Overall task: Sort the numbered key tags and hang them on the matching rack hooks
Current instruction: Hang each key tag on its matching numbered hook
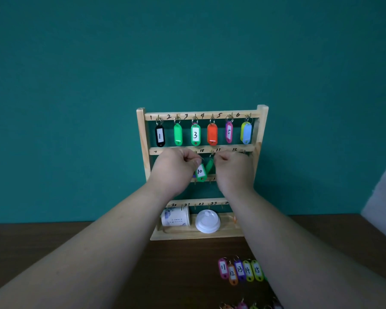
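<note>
A wooden key rack [141, 139] stands against the teal wall, its rails numbered by hand. Tags hang along the top rail: black 1 [159, 136], a green one, green 3 [195, 134], orange, purple 5 [229, 132], and yellow with blue. My left hand [176, 167] pinches the ring of green tag 10 [200, 172] at the second rail. My right hand [233, 168] is curled beside a second green tag [210, 165] hanging near hook 10; its fingertips are hidden. Loose tags 11 to 15 [240, 270] lie in a row on the table.
A paper cup [175, 217] lies on its side on the rack's base beside a white lid [207, 221]. More loose tags [250, 305] show at the bottom edge. The table [76, 235] is dark wood. A pale surface [383, 208] sits at the right.
</note>
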